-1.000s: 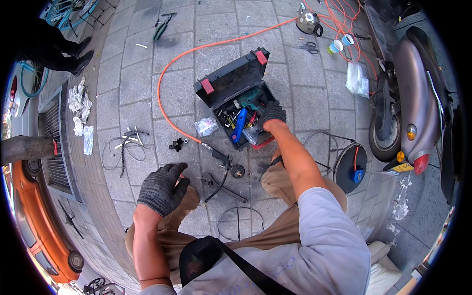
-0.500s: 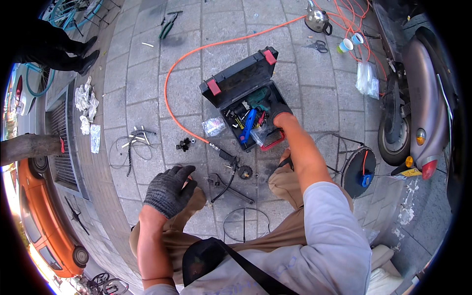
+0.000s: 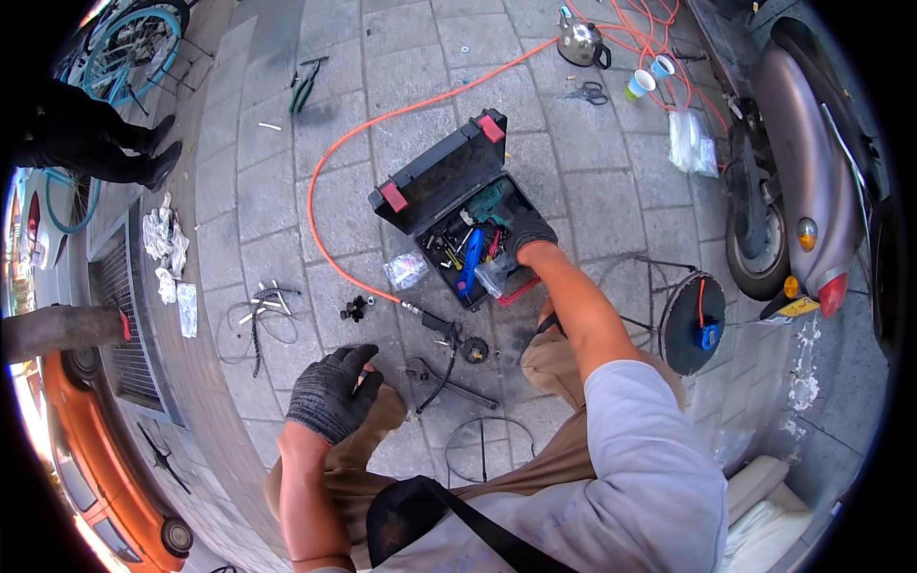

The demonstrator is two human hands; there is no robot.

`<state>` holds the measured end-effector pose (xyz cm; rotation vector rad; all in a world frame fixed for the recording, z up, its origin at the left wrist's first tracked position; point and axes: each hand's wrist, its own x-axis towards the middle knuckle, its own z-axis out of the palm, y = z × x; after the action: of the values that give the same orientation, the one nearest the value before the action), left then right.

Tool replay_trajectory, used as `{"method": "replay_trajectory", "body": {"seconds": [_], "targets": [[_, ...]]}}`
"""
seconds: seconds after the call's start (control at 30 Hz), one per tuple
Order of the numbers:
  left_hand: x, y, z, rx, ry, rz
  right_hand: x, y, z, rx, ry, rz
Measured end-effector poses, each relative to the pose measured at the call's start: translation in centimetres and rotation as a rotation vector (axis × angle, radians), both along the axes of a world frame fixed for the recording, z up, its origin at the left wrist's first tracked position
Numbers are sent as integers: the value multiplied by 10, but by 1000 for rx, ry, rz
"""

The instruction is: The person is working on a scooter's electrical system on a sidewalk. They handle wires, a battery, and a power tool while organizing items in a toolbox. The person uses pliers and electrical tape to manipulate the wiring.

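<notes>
My left hand (image 3: 334, 392), in a dark grey knit glove, rests over my left knee with fingers loosely bent, the thumb apart, and nothing in it. My gloved right hand (image 3: 531, 232) reaches into the right side of an open black toolbox (image 3: 439, 162) with red latches; its fingers are hidden. Inside, a teal power tool (image 3: 487, 202), a blue-handled tool (image 3: 470, 260) and a clear plastic bag (image 3: 493, 277) lie among small tools. In front of the box, an air gun (image 3: 441, 329) is joined to an orange hose (image 3: 311, 196), near a small black toothed round part (image 3: 474, 350).
Pliers (image 3: 304, 88), scissors (image 3: 587, 93), a metal kettle (image 3: 579, 43) and paper cups (image 3: 642, 82) lie farther off. A scooter (image 3: 798, 162) stands at right, a round black disc (image 3: 690, 329) nearer. A person's legs (image 3: 105, 129) are at far left, cables (image 3: 258, 325) below.
The view has shifted slightly, moving the scene a little left. My right hand stays at the toolbox's right side, its fingers still hidden. My left hand remains on the knee.
</notes>
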<state>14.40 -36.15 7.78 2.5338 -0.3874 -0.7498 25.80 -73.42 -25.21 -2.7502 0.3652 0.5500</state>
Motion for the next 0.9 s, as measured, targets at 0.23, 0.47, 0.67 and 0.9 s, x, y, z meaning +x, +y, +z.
{"method": "replay_trajectory", "body": {"seconds": [0.23,0.47,0.67,0.9], "targets": [[-4,3,-7,-4,-104,-34,26,25,38,-176,368,77],[-2,2,-6,3,-84,-66,17,0,33,-116,213,103],[-5,2,-5,-6,-149,-121,94,21,129,48,84,362],[-12,8,2,54,-119,-84,106,98,217,-99,-720,704]]}}
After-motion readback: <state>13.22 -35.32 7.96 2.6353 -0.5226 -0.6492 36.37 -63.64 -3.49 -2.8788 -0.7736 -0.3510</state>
